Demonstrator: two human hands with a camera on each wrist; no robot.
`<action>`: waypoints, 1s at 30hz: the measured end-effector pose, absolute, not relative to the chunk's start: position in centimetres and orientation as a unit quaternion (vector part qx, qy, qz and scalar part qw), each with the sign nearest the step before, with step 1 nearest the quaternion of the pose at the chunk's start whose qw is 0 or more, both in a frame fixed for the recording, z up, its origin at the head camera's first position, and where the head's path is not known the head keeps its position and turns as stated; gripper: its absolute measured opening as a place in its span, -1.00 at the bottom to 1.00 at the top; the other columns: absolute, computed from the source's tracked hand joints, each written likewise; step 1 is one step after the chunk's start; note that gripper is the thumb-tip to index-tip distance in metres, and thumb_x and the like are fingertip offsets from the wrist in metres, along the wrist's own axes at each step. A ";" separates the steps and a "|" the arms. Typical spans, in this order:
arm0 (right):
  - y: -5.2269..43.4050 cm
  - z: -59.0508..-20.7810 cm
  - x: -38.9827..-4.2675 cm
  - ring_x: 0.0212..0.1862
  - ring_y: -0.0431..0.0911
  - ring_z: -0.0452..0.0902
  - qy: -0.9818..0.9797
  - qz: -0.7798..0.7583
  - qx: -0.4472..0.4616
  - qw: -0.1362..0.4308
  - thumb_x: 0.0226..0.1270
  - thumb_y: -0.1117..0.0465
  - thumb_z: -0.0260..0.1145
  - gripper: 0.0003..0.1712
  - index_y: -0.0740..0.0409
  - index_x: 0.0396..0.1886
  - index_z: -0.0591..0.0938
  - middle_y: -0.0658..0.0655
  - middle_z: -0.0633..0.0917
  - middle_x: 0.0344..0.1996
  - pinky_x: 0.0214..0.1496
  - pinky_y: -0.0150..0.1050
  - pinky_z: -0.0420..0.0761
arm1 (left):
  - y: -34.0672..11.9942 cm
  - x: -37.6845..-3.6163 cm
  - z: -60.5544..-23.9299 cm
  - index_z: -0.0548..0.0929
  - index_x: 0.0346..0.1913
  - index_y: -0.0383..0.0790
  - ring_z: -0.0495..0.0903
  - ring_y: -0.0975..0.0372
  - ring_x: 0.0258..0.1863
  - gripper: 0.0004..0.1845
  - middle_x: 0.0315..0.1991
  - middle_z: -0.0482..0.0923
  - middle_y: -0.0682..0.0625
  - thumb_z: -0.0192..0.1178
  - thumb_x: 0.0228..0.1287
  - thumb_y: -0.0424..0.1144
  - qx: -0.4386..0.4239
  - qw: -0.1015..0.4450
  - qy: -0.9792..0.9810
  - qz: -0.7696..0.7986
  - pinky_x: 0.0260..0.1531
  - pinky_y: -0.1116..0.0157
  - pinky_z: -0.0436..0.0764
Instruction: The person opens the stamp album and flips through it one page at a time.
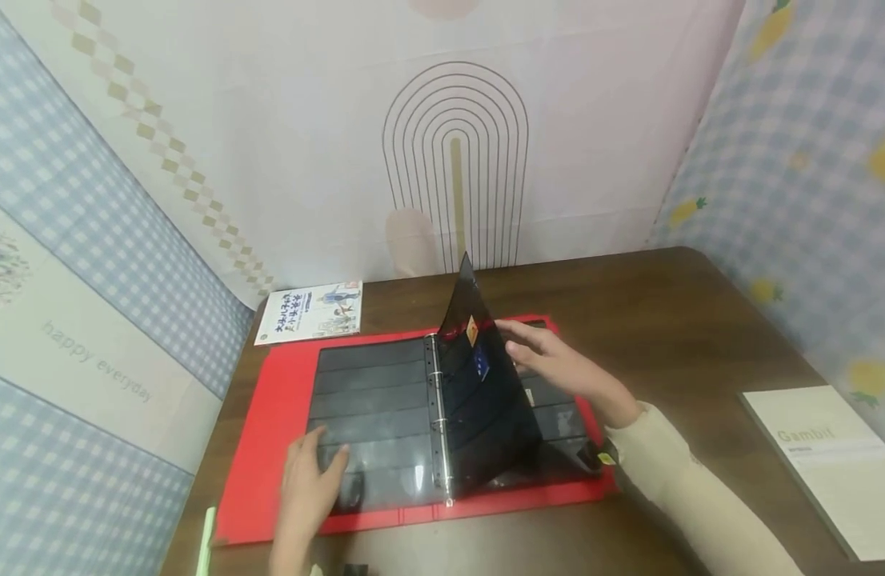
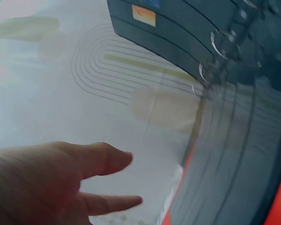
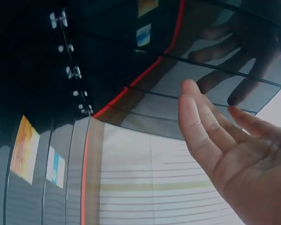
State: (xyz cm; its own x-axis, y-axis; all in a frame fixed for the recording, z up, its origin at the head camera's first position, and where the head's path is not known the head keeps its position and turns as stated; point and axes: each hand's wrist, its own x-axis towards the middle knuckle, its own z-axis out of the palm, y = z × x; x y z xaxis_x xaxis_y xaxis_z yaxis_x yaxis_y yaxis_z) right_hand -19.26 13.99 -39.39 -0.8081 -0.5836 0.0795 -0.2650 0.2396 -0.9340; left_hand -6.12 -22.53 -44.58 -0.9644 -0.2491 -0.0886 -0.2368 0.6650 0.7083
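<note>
A red ring binder point(image 1: 270, 432) lies open on the brown table point(image 1: 673, 320), filled with black pocket pages. One black page point(image 1: 478, 384) stands half turned above the metal rings point(image 1: 437, 416), with small orange and blue cards in its pockets. My right hand point(image 1: 558, 364) is open, its straight fingers against the raised page's right side; the right wrist view shows the open palm point(image 3: 229, 154) by the glossy sheet point(image 3: 131, 56). My left hand point(image 1: 309, 480) lies flat on the left-hand page point(image 1: 370, 416) near the binder's front edge, fingers straight point(image 2: 98, 164).
A small illustrated booklet point(image 1: 311, 312) lies at the table's back left. A white booklet marked "Gambit" point(image 1: 831, 464) sits at the right edge. A pale green strip point(image 1: 206, 544) shows by the front left corner. Patterned cloth walls enclose the table.
</note>
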 end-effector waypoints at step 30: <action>8.2 -41.1 -17.2 0.36 0.12 0.41 0.751 -0.518 -0.400 0.083 0.45 0.23 0.32 -0.28 0.08 0.54 0.31 0.08 0.40 0.44 0.28 0.24 0.45 | -14.3 -10.2 -36.8 0.37 0.39 -0.38 0.65 -0.19 0.01 -0.50 0.26 0.50 -0.38 0.10 0.55 -0.20 -0.036 0.041 -0.735 -0.675 -0.21 -0.04 0.72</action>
